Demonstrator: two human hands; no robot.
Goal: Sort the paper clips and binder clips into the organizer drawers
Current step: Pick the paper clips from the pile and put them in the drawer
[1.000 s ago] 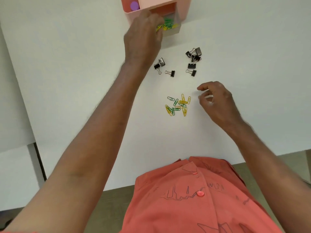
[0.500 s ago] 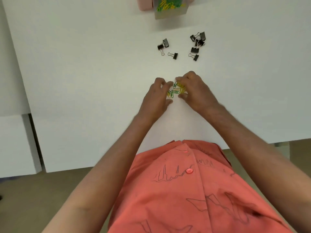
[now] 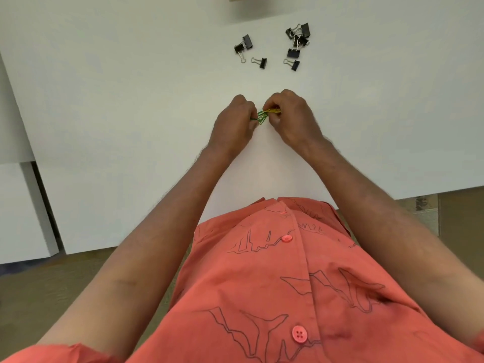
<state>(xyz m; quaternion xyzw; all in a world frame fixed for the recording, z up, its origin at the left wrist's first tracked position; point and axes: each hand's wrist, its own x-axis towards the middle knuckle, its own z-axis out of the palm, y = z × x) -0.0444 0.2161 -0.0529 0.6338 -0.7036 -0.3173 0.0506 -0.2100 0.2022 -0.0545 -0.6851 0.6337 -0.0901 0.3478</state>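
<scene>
Both our hands have come together over the counter (image 3: 131, 100): left hand (image 3: 233, 121) and right hand (image 3: 293, 119) now pinch the gathered paper clips (image 3: 264, 115). We judge them drawer-bound next; binder clips (image 3: 293, 52) wait untouched.

A white table (image 3: 110, 106) was seen, its near edge cut by the torso. Black binder clips (image 3: 294, 52) lay on it in two loose groups toward the far side: three to the left (image 3: 247, 47), the rest clustered just to the right. Both hands rested on the top nearer in.
</scene>
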